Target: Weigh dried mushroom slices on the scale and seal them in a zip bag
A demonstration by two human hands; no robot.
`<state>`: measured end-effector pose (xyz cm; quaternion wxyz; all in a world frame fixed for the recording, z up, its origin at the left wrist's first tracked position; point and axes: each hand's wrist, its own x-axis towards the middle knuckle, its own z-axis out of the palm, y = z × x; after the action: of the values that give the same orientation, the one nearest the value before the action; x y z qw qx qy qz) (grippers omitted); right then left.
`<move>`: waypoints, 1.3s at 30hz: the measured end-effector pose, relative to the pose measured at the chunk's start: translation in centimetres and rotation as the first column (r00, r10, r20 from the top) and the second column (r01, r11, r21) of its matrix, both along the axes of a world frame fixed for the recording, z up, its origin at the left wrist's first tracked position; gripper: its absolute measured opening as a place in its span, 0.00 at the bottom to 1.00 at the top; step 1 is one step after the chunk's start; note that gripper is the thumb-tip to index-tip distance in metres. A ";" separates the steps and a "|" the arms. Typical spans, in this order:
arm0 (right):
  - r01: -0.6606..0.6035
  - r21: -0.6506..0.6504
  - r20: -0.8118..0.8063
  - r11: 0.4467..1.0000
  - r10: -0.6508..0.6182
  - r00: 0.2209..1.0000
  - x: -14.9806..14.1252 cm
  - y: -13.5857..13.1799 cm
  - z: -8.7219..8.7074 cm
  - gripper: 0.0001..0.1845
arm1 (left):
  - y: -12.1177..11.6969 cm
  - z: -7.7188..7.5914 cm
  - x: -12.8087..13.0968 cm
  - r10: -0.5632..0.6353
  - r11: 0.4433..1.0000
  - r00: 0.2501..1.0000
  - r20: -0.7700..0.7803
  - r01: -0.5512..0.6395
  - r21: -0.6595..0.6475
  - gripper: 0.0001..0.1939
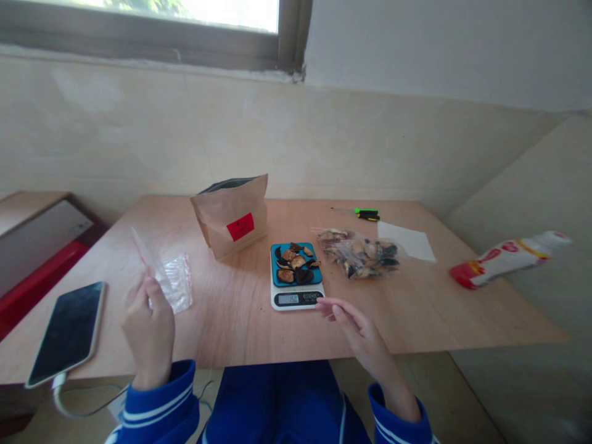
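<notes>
In the head view, the person's left hand [148, 322] is raised over the light wooden table [439, 308], and it pinches narrowly the top edge of a clear plastic zip bag [174, 283], which seems empty. The right hand [357, 328] holds nothing; it is half open, with the fingers just beside the front edge of a white digital kitchen scale [296, 300] (its small display is hard to read). On the scale sits a square teal tray [277, 262] with dark brown dried slices [296, 264]. To its right lies a clear plastic bag of similar slices [361, 259], and behind stands a brown kraft paper bag with a red label [231, 219]
</notes>
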<state>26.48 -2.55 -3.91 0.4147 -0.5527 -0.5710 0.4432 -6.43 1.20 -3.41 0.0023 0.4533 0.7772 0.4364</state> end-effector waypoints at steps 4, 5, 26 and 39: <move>0.018 0.030 -0.051 0.999 -0.016 0.999 -1.0 0.4 0.3 0.21 | -1.8 1.1 4.3 0.067 0.940 0.997 -0.026 -0.055 0.337 0.22; 0.023 0.048 -0.067 0.999 -0.020 0.998 -1.7 0.5 0.5 0.21 | -2.2 1.0 5.4 0.059 0.921 0.997 -0.058 -0.032 0.388 0.21; 0.164 0.088 -0.395 0.983 -0.116 0.911 -9.0 0.6 1.5 0.07 | -4.0 -1.5 12.9 -0.691 0.690 0.719 0.079 0.623 0.368 0.19; 0.268 0.062 -0.331 0.962 -0.233 0.915 -5.3 3.5 0.4 0.17 | -2.0 -0.9 10.6 -0.411 0.876 0.802 0.434 0.216 0.430 0.08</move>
<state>21.16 0.92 -3.49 0.5840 -0.5192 -0.4434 0.4392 4.15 -0.82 -4.33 0.1993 0.4374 0.5671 0.6688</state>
